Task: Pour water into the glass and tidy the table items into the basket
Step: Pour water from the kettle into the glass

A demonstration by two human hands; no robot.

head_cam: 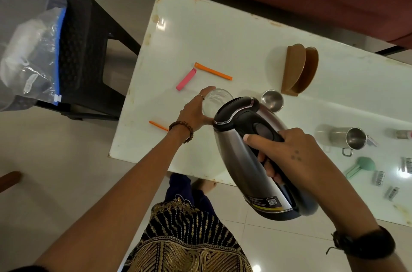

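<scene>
A clear glass (217,99) stands upright on the white table (223,33), and my left hand (196,111) is wrapped around its left side. My right hand (287,151) grips the black handle of a steel electric kettle (240,155), which is tilted with its black lid and spout end right over the glass rim. Whether water is flowing is hidden by the kettle. A pink clip (186,80) and a long orange clip (213,71) lie beyond the glass; a second orange clip (158,125) lies by my left wrist. No basket is visible.
A small steel cup (272,100), a brown holder (298,70), a steel mug on its side (347,138), a green scoop (359,167) and several foil packets (392,180) sit to the right. A dark chair (87,53) with a plastic bag (29,55) stands left of the table.
</scene>
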